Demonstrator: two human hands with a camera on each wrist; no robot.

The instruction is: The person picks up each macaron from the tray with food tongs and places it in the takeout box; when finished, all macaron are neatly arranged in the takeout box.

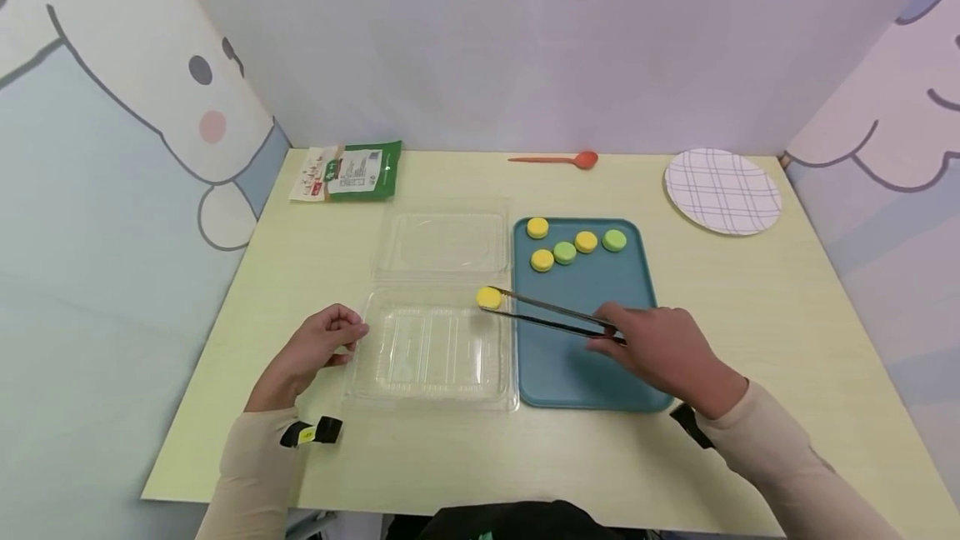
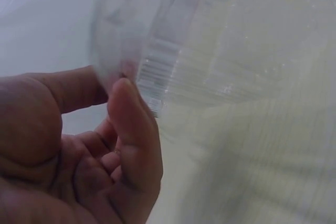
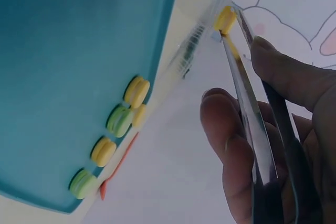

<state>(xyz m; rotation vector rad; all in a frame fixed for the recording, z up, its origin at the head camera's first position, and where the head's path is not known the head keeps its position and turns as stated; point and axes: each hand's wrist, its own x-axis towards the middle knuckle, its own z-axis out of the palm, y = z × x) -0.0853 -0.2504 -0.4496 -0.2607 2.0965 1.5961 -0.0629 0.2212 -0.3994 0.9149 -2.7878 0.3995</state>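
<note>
My right hand (image 1: 663, 348) grips a pair of metal tongs (image 3: 252, 124) between thumb and fingers. Pinched in their tips is a yellow macaron (image 1: 489, 297), held above the right side of a clear plastic clamshell box (image 1: 442, 394). The box lies with its lid (image 1: 448, 242) folded back behind it. My left hand (image 1: 318, 348) pinches the box's left edge between thumb and finger, as the left wrist view shows. To the right of the box, a blue tray (image 1: 585, 382) bears several yellow and green macarons (image 1: 565, 252) near its far edge.
A green and white packet (image 1: 352, 172) lies at the back left of the table (image 1: 757, 340). Along the back edge is an orange spoon (image 1: 570, 160). A checked plate (image 1: 722, 190) sits at the back right. Walls stand behind and at both sides.
</note>
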